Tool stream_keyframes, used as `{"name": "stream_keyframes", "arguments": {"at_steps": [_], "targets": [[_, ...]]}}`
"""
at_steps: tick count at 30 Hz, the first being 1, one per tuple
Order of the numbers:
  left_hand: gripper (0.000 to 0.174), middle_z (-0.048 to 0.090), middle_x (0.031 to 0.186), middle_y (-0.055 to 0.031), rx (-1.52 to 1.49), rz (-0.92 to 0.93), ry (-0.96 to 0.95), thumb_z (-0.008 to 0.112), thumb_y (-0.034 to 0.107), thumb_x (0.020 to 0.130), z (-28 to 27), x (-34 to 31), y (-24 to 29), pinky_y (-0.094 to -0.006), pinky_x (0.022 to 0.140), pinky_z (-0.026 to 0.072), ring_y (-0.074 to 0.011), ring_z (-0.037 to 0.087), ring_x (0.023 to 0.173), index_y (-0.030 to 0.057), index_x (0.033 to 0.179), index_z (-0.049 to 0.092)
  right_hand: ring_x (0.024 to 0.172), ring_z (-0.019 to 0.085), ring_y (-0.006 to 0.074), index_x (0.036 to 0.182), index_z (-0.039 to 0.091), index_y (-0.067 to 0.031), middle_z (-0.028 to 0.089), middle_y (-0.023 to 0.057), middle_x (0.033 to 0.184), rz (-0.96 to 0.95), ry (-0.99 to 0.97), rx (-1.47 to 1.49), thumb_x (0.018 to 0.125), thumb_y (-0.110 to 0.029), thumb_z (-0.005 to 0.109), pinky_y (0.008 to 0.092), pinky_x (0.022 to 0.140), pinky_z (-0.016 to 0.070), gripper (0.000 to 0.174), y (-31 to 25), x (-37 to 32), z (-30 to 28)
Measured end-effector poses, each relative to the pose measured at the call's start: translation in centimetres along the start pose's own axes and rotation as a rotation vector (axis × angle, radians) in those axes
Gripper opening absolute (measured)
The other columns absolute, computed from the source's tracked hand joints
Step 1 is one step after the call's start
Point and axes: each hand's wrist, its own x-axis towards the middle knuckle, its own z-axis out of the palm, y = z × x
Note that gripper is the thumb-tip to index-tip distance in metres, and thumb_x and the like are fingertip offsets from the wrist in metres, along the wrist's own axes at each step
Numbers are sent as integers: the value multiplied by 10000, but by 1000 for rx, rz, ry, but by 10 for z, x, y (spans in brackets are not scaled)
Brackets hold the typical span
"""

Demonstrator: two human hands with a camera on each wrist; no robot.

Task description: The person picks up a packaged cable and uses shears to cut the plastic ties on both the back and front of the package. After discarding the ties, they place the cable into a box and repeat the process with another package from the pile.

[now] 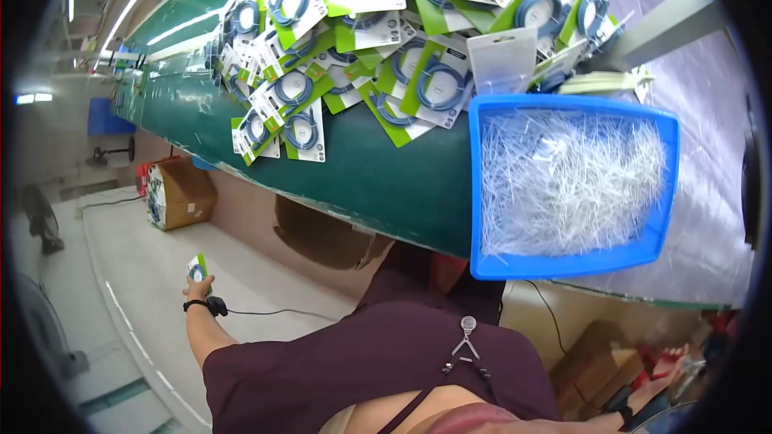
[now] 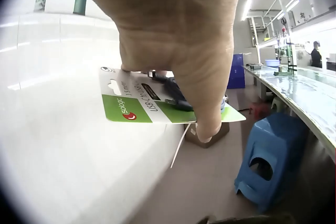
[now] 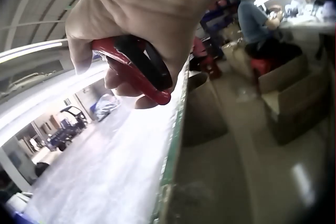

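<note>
Out to the side, my left hand (image 1: 198,288) grips a carded USB-C cable pack (image 2: 118,107), white and green with a dark coiled cable. A thin white strip (image 2: 180,145) hangs below the card in the left wrist view. My right hand (image 3: 142,8) curls round a tool with red and black handles (image 3: 137,77); its working end is hidden. In the head view that right hand is low at the right, far from the left. Many similar cable packs (image 1: 441,87) lie heaped on the green table (image 1: 402,189). A blue tray (image 1: 575,267) full of thin white strips (image 1: 563,185) stands beside them.
A grey metal post (image 1: 667,24) rises behind the tray. Cardboard boxes stand on the floor, one full (image 1: 189,193) at the left, another open (image 3: 294,98) at the right. A blue stool (image 2: 273,150) is under the table edge. A seated person (image 3: 257,24) works farther off.
</note>
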Motion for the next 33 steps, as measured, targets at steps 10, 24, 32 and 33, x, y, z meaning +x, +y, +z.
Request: {"name": "stream_keyframes", "arguments": {"at_steps": [10,24,32,33], "targets": [[616,667,1009,-161,-68,418,219,738,421,752,-123,149,80,-447,845,465,-272,623,946,24,1193,574,917,438,135,1393,359,19,426,16,987,210,-59,-89,1003,-181,450,296,878,385,448,64,0,-115],[819,546,1196,-142,-979,889,-195,640,579,800,-21,-90,46,-389,880,452,-274,546,1039,69,1387,382,902,470,105,1367,421,29,507,5,994,-156,-308,10,979,-242,534,244,848,371,486,70,-79,49],[695,552,1210,-203,-1547,1728,-1024,417,565,936,-128,-175,75,-492,982,451,-320,552,1119,29,1378,398,814,475,87,1225,557,7,492,-12,888,-498,-549,-404,916,-262,570,231,736,381,411,-66,-161,175],[693,547,1223,-205,-1429,1947,-1215,440,555,930,-146,-195,94,-495,978,458,-326,547,1133,35,1385,387,810,478,86,1210,566,2,491,-13,881,-514,-610,-403,908,-271,575,232,722,384,407,-77,-159,186]]}}
